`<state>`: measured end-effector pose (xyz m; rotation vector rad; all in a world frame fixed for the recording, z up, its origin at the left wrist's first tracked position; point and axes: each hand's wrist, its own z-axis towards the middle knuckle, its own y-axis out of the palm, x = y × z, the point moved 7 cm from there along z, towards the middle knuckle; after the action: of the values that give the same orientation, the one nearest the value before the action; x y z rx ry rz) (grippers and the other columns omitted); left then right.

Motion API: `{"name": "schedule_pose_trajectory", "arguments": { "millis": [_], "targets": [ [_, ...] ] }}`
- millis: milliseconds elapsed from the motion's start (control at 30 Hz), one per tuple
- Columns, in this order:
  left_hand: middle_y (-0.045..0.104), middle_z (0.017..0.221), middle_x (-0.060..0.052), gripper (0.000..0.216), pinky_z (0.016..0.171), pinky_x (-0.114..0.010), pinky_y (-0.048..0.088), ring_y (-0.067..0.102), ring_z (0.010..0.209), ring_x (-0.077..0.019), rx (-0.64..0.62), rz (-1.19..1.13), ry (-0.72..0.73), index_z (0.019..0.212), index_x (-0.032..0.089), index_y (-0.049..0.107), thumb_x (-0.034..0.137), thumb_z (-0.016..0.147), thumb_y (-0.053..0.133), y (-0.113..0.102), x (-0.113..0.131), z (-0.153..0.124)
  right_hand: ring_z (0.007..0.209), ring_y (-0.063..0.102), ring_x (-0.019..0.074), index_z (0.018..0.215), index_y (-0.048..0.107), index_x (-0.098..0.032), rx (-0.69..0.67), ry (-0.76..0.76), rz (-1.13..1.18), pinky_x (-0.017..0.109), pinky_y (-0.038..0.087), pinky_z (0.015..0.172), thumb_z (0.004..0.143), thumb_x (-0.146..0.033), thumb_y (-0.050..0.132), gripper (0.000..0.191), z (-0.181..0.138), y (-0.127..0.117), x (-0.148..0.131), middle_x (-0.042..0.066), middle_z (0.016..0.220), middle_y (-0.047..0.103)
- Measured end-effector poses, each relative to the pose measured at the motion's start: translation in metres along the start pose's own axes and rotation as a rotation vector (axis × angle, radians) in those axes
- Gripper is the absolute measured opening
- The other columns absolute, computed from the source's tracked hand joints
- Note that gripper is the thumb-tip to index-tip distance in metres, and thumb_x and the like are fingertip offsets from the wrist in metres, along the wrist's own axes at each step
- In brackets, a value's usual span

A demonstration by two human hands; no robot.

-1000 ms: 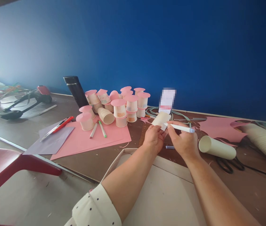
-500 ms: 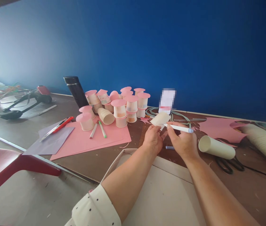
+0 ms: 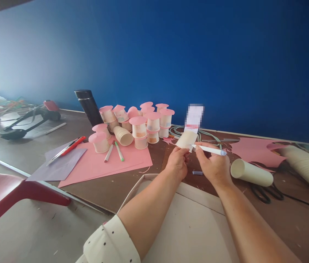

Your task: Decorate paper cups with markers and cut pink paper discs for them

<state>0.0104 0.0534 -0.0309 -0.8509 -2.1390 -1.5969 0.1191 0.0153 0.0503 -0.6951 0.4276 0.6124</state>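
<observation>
My left hand [image 3: 178,160] is closed around a small cream paper cup [image 3: 186,140], holding it tilted above the brown table [image 3: 116,190]. My right hand [image 3: 213,166] grips a white marker [image 3: 210,149] with a pale blue end, and its tip touches the cup's side. The marker's blue cap [image 3: 197,172] lies on the table just below my hands. Behind and to the left stands a cluster of upturned paper cups with pink paper tops [image 3: 140,122].
A pink sheet [image 3: 99,164] carries two markers [image 3: 114,150] and a lying cup [image 3: 123,135]. A black flask [image 3: 88,106], a red utility knife [image 3: 68,148], a cup stack lying on its side [image 3: 251,172], scissors [image 3: 266,192], pink scraps [image 3: 255,150] and a red chair [image 3: 12,195] surround me.
The cup and both hands shifted slightly; the marker tip stays against the cup. Nothing else moved.
</observation>
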Motion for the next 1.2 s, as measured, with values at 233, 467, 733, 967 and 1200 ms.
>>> {"name": "schedule_pose_trajectory", "arguments": {
  "millis": [233,467,733,967,1200],
  "targets": [
    [0.067,0.090,-0.001,0.032,0.070,-0.017,0.046,0.059,0.067,-0.0039,-0.121,-0.083,-0.030,0.096,0.017,0.064,-0.001,0.070,0.061,0.007,-0.002,-0.003,0.084,0.070,0.0241,0.093,0.074,-0.017,-0.008,0.040,0.019,0.036,0.053,0.079,0.082,-0.032,0.059,0.024,0.002,-0.003,0.002,0.009,0.087,0.075],
    [0.067,0.086,-0.004,0.023,0.072,-0.019,0.052,0.062,0.069,-0.0068,-0.105,-0.080,-0.050,0.091,0.014,0.062,-0.002,0.074,0.058,0.005,-0.004,-0.002,0.084,0.069,0.0246,0.092,0.075,-0.018,-0.014,0.038,0.004,0.036,0.053,0.080,0.082,-0.031,0.058,0.024,0.002,-0.002,0.004,0.008,0.085,0.075],
    [0.062,0.067,-0.003,0.015,0.066,-0.020,0.055,0.058,0.057,-0.0074,-0.041,-0.091,-0.051,0.079,0.012,0.058,-0.003,0.075,0.057,0.002,-0.003,-0.002,0.084,0.068,0.0241,0.093,0.075,-0.019,-0.013,0.044,-0.003,0.036,0.052,0.079,0.083,-0.032,0.057,0.024,0.001,-0.003,0.004,0.007,0.084,0.074],
    [0.061,0.064,-0.004,0.013,0.065,-0.020,0.056,0.058,0.056,-0.0078,-0.020,-0.099,-0.068,0.079,0.010,0.057,-0.002,0.075,0.055,0.002,-0.002,-0.003,0.078,0.068,0.0242,0.093,0.074,-0.020,-0.036,0.101,0.013,0.037,0.052,0.074,0.081,-0.035,0.057,0.026,0.002,-0.002,0.006,0.008,0.085,0.074],
    [0.061,0.065,-0.004,0.014,0.065,-0.020,0.056,0.059,0.057,-0.0087,-0.028,-0.107,-0.085,0.080,0.010,0.058,-0.003,0.075,0.054,0.003,-0.003,-0.003,0.068,0.066,0.0223,0.094,0.072,-0.020,-0.058,0.149,0.033,0.035,0.050,0.067,0.081,-0.039,0.057,0.028,0.003,-0.001,0.012,0.007,0.079,0.073]
  ]
}}
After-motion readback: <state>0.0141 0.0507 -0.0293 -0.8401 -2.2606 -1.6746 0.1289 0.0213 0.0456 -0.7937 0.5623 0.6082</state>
